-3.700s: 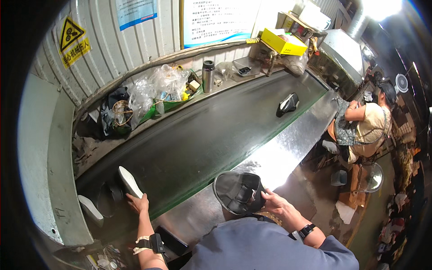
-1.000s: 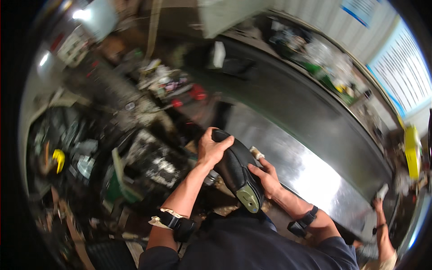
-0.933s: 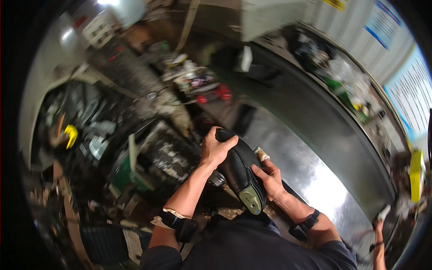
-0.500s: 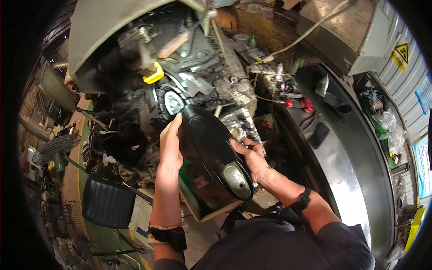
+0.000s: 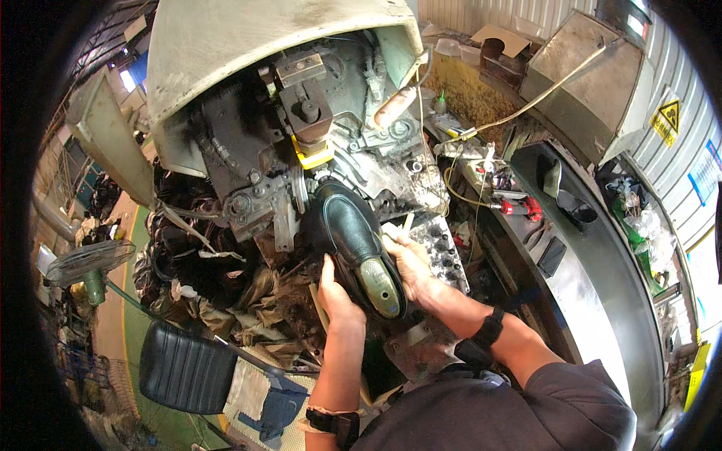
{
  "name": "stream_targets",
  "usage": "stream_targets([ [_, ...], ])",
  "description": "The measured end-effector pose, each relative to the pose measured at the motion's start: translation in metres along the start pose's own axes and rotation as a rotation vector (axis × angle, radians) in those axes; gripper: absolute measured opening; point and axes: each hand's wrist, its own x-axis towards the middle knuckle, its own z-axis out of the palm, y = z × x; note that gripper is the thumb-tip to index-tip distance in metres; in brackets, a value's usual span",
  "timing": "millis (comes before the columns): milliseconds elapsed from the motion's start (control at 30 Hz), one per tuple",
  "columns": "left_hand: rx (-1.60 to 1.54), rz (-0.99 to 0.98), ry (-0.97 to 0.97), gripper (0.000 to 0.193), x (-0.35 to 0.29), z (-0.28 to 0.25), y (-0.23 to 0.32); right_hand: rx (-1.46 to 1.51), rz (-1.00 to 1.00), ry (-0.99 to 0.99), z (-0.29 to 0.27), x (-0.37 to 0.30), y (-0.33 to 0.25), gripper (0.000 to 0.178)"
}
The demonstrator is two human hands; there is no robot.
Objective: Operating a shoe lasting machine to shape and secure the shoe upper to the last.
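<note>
A black leather shoe on a greenish last is between my two hands, its far end against the working parts of a large machine. My left hand is along the shoe's left side near the heel, thumb up and the other fingers hidden beneath. On the right side, my right hand grips the shoe's edge. Just beyond the shoe's far end sits a yellow part under a dark metal block. Where the shoe touches the machine is partly hidden.
To the right runs a metal bench with a red-handled tool and a dark phone-like slab. A black padded chair and a fan stand at the left. A pale cable crosses the upper right.
My view has shifted, showing more of the machine. The shoe has come closer to the yellow part and turned, so its upper faces me more. Both hands stay on it.
</note>
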Motion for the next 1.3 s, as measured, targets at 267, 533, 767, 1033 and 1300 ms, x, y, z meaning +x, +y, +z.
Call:
stream_targets([
  [267, -0.095, -0.092, 0.038, 0.038, 0.037, 0.015, 0.002, -0.190, -0.068, 0.108, -0.006, 0.049, 0.007, 0.036],
  [533, -0.132, -0.121, 0.025, 0.034, 0.056, 0.017, 0.003, -0.245, -0.060, 0.113, -0.005, 0.068, 0.007, 0.039],
  [767, -0.147, -0.102, 0.079, 0.033, 0.052, 0.021, 0.003, -0.167, 0.035, 0.150, 0.004, 0.062, 0.001, 0.039],
  [1033, -0.149, 0.001, 0.014, 0.037, 0.095, -0.021, -0.027, -0.148, 0.014, 0.054, -0.019, 0.083, 0.016, 0.043],
  [1300, -0.072, 0.207, 0.136, 0.024, 0.103, -0.017, -0.035, -0.256, -0.250, 0.011, -0.032, 0.106, 0.033, 0.074],
])
